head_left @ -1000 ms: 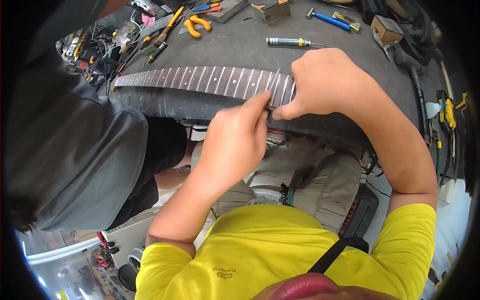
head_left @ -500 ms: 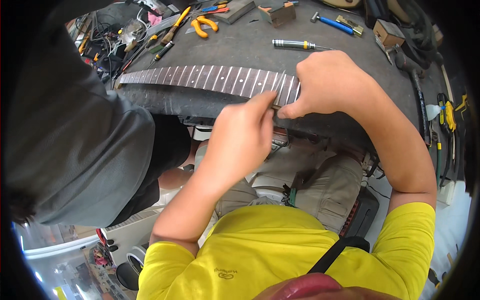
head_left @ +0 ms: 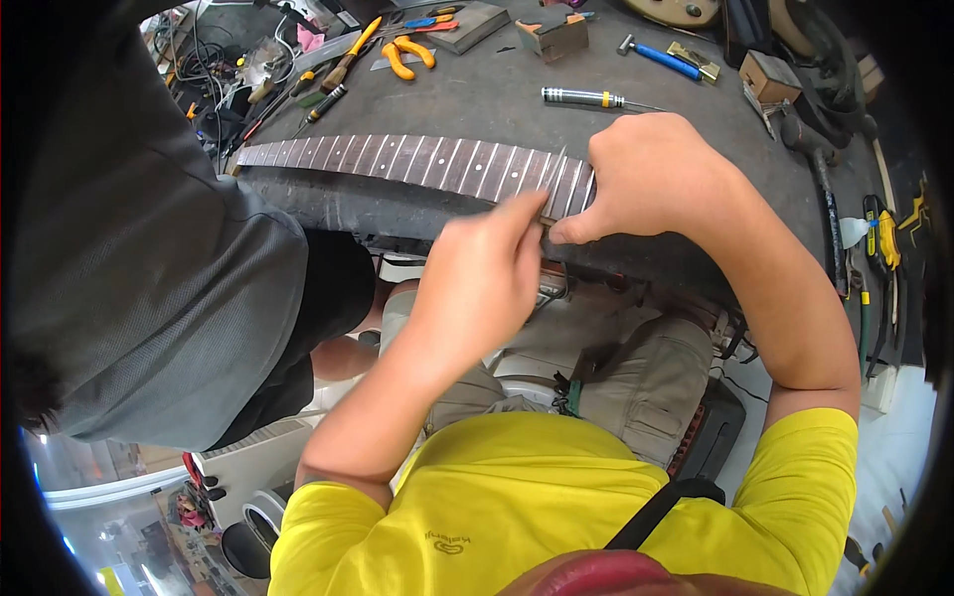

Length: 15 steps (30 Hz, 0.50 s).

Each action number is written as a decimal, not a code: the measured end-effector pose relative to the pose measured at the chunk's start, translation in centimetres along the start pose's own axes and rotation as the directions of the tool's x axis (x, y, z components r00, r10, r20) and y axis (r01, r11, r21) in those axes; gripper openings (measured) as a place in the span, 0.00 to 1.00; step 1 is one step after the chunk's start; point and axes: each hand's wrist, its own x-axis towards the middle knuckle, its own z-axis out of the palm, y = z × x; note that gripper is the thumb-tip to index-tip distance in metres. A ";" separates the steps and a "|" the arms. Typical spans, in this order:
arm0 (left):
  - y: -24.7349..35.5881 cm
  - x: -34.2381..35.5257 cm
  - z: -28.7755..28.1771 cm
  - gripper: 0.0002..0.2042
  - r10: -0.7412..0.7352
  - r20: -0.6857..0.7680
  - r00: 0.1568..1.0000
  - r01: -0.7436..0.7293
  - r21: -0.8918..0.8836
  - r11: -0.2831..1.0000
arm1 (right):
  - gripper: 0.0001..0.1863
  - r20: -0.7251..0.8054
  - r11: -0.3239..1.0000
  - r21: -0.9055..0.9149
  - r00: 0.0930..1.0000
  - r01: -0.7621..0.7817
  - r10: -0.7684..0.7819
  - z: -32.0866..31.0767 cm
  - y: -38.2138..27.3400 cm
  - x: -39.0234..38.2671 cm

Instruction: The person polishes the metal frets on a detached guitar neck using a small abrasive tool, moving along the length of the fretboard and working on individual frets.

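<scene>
A guitar fretboard (head_left: 427,162), dark wood with pale metal frets and round dot inlays, lies along the bench's near edge. My right hand (head_left: 651,177) is closed around its right end, thumb at the near edge and fingers over the far side. My left hand (head_left: 479,270), slightly smeared by motion, is closed in a pinch beside it. From its fingertips a thin metal tool (head_left: 557,170), perhaps a small file, slants up across the frets near my right thumb. The tool's lower part is hidden in the fingers.
Beyond the fretboard lie a screwdriver (head_left: 586,97), orange-handled pliers (head_left: 405,56), a blue-handled hammer (head_left: 666,60) and a wooden block (head_left: 553,38). A larger hammer (head_left: 823,179) lies at the right. A person in a grey shirt (head_left: 189,288) stands close on my left.
My left hand has shifted very slightly with the thin tool, still at the same frets. My right hand keeps its hold on the fretboard; the view has tilted a little.
</scene>
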 end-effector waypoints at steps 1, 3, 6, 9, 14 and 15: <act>0.5 -1.9 -0.4 0.16 -0.025 0.009 1.000 0.025 0.008 1.000 | 0.37 0.001 1.000 -0.005 1.000 -0.012 0.012 0.1 0.1 0.1; 1.2 -4.5 -1.5 0.16 -0.143 0.065 0.988 0.144 0.000 0.990 | 0.37 0.007 1.000 -0.017 1.000 -0.015 0.015 -0.1 -0.3 0.4; 0.4 -1.3 -1.2 0.16 -0.096 0.042 0.994 0.096 0.013 0.995 | 0.38 0.020 1.000 -0.010 1.000 0.011 -0.011 -0.6 -0.9 0.1; -0.3 1.3 0.3 0.15 0.008 0.009 1.000 -0.008 0.070 0.998 | 0.39 0.017 1.000 0.012 1.000 0.007 -0.007 -0.7 -0.5 -0.2; -0.1 -5.8 -0.2 0.20 -0.007 -0.035 0.999 0.007 -0.001 1.000 | 0.37 -0.061 1.000 -0.004 0.998 -0.013 0.013 0.6 -0.2 0.1; -0.1 -6.2 -0.4 0.20 -0.018 -0.046 0.999 0.016 -0.029 0.999 | 0.36 -0.064 1.000 -0.013 0.998 -0.005 0.004 0.6 -0.4 0.4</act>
